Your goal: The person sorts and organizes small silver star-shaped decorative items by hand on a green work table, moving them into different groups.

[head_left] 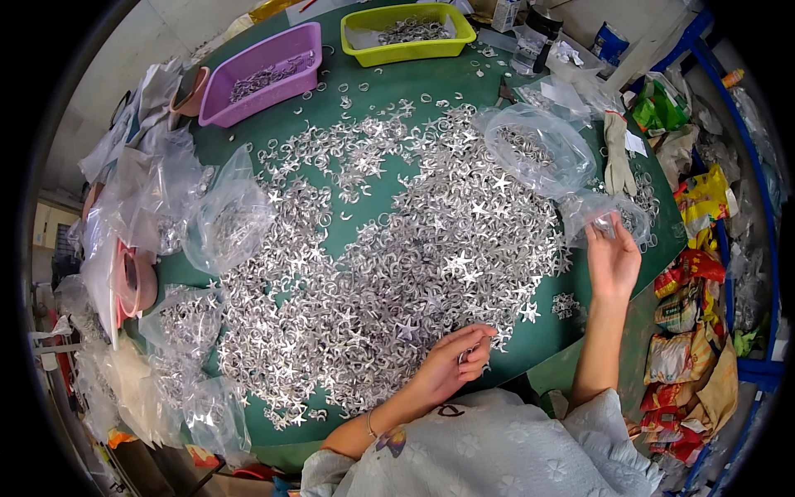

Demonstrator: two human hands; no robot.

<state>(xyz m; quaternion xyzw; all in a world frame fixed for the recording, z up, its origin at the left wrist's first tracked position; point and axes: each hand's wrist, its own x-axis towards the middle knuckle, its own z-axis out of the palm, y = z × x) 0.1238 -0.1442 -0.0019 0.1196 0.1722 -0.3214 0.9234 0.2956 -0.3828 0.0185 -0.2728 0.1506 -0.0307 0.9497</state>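
Note:
A wide heap of small silver metal pieces [397, 273], many star-shaped and others curved or ring-like, covers much of the green table [538, 340]. At the heap's near edge is my left hand [455, 360], its fingers curled closed. A bit of something small shows between them, too little to name. My right hand [614, 263] reaches to a small clear plastic bag [609, 214] at the right, palm up. Its fingers are apart, and the fingertips touch or overlap the bag's near edge. A small cluster of silver pieces [566, 306] lies between my hands, right of the heap.
A purple basket [265, 74] and a yellow-green basket [410, 37] with silver pieces stand at the back. Clear bags [228, 219] line the left side. A larger bag [542, 149] and a glove [615, 153] lie right. Beyond are a blue rack [729, 124] and colourful packages [675, 356].

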